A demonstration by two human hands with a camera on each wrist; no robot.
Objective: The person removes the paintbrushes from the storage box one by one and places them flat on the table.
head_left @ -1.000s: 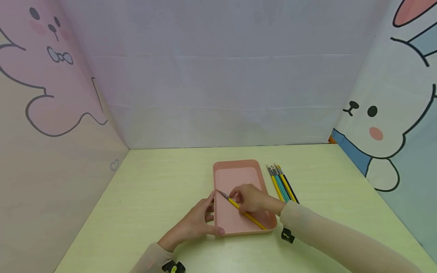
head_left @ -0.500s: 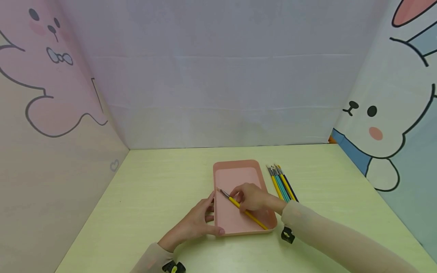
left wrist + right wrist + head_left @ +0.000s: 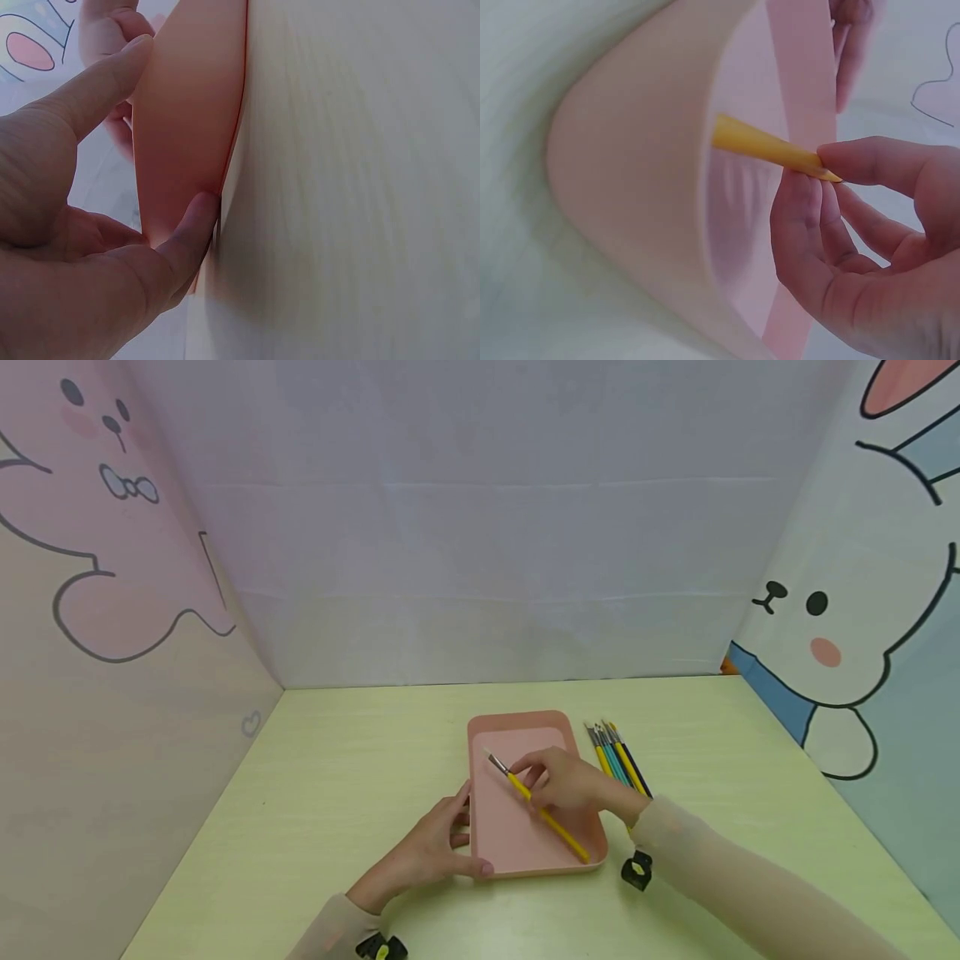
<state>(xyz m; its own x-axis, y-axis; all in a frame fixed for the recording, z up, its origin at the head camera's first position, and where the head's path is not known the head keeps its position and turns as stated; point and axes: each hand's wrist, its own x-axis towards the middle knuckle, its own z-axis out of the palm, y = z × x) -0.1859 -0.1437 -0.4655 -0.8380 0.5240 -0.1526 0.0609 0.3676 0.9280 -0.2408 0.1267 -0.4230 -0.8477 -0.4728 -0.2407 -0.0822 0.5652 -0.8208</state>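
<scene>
My right hand [image 3: 570, 781] pinches a yellow-handled paintbrush [image 3: 566, 832] between thumb and fingers, over the pink tray [image 3: 480, 724]. The brush slants, its bristles toward the upper left and its handle end by the tray's near right corner. In the right wrist view the thumb and fingertips close on the yellow handle [image 3: 761, 144], partly behind the tray wall. My left hand [image 3: 427, 842] holds the tray at its near left corner, with the thumb at the front edge. The left wrist view has the fingers of my left hand [image 3: 97, 255] against the tray's outer wall [image 3: 187, 97].
To the right of the tray lies a row of several paintbrushes [image 3: 618, 758] with yellow, teal and dark handles, partly hidden by the right forearm. A pale wooden table [image 3: 360, 752] bears everything. Printed cloth walls [image 3: 495, 568] stand at the back and sides.
The right hand has moved slightly up and to the right with the paintbrush. Its bristle end has come away from the tray's left edge and the brush slants more steeply. The left hand stays put.
</scene>
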